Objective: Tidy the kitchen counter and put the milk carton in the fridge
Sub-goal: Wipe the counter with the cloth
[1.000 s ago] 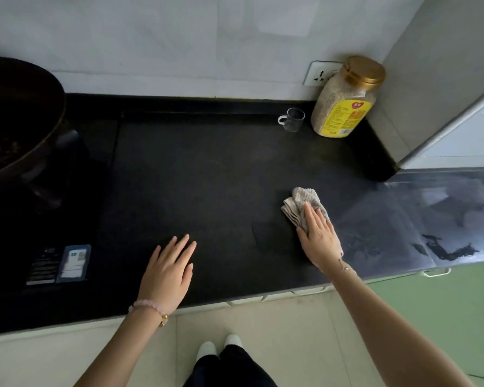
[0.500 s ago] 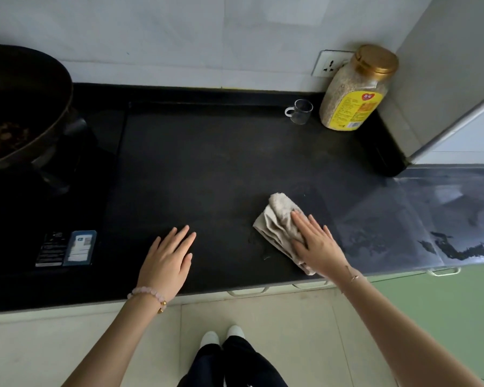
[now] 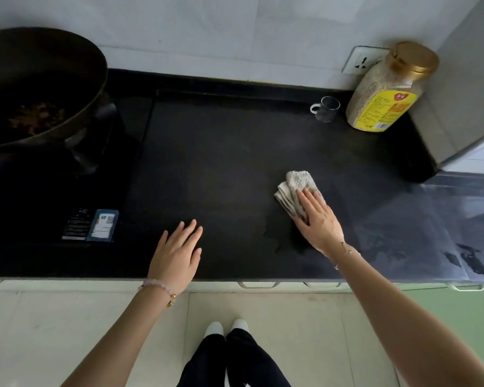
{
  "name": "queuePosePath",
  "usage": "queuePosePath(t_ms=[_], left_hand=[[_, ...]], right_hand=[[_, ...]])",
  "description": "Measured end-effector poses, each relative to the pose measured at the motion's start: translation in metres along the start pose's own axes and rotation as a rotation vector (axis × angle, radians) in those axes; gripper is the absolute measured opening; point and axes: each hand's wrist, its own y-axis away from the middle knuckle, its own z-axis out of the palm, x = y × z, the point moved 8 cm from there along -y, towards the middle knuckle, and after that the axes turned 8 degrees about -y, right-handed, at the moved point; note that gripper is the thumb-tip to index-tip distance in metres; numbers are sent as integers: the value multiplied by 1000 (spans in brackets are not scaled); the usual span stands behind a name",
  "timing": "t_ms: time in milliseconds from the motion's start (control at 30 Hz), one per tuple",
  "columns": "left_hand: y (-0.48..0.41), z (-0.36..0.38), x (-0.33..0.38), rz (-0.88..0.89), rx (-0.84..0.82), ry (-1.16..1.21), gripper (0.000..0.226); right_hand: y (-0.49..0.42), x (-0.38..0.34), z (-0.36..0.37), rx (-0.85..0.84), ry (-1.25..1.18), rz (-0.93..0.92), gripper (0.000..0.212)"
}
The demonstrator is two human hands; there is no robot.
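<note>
In the head view, the right hand (image 3: 317,220) lies flat with fingers spread on a folded grey dishcloth (image 3: 295,191) and presses it on the black counter (image 3: 221,163). The cloth sticks out ahead of the fingertips, and its long axis runs from near-left to far-right. The left hand (image 3: 176,252) rests flat and empty near the front edge, well apart from the cloth. I judge the next wipe belongs to the right hand. No milk carton is visible; the glass cup (image 3: 326,108) and grain jar (image 3: 386,93) stand in the far corner.
</note>
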Motion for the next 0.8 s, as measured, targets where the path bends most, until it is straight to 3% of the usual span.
queuePosePath(t_ms=[167,267,467,600,667,800], left_hand=[[0,0,0,-8,-14,-24,46],[0,0,-2,2,-18,-36,45],[0,2,-3,19,-70,-20,48],[0,0,0,2,-89,6,50],[0,0,-1,0,-103,2,50],[1,0,-5,19,-107,11,50]], right_hand=[[20,-39,20,-57,26,-262,63],[23,-29,17,-96,-13,-315,65],[13,53,-25,15,-158,68,63],[7,32,-20,77,-171,159,62],[3,-4,-8,89,-171,65,62],[24,-87,28,34,-162,-301,60]])
